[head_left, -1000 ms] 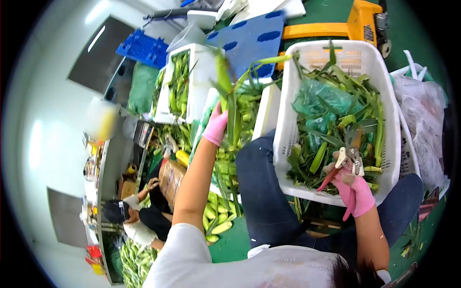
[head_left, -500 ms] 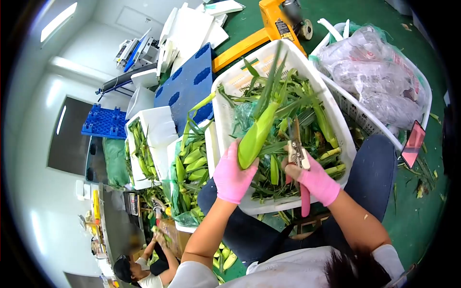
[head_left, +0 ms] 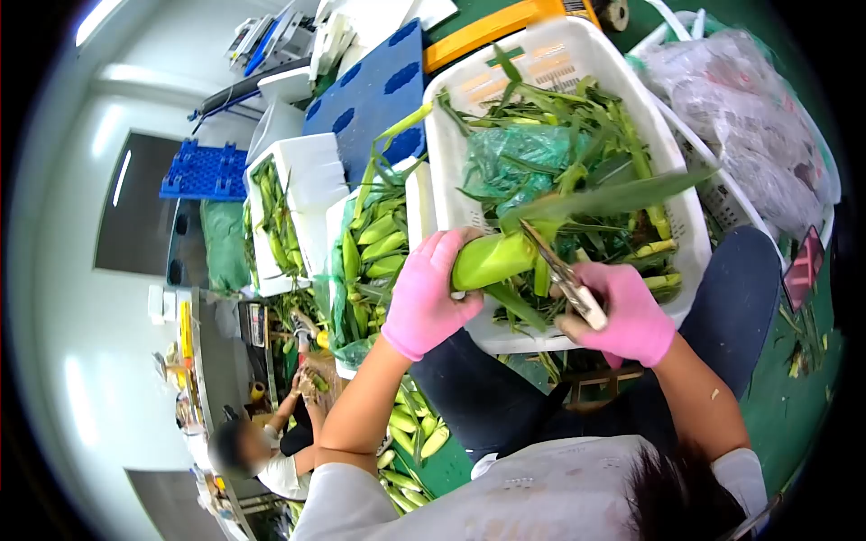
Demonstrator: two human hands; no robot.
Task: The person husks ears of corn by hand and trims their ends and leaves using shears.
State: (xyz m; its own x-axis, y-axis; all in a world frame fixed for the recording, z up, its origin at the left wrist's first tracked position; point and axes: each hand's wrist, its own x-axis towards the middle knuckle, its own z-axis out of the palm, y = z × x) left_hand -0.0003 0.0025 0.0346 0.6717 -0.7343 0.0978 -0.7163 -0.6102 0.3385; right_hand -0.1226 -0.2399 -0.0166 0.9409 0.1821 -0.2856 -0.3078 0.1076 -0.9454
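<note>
My left hand, in a pink glove, is wrapped round the base of a green ear of corn in its husk. The ear lies almost level, its leafy tip pointing right. In my right hand, also pink-gloved, are pruning shears. Their blades are at the leafy tip of the ear; whether they have cut into it I cannot tell. Below both hands stands a white plastic crate holding cut leaves, husks and a crumpled green plastic bag.
Left of the crate, foam boxes hold more corn ears. Husked-green ears lie on the floor by my left leg. A second crate with clear plastic bags stands at right. A co-worker sits at lower left.
My left hand has tipped the corn from upright to nearly level. The shears have moved from beside the ear to its leafy tip. My view has shifted slightly.
</note>
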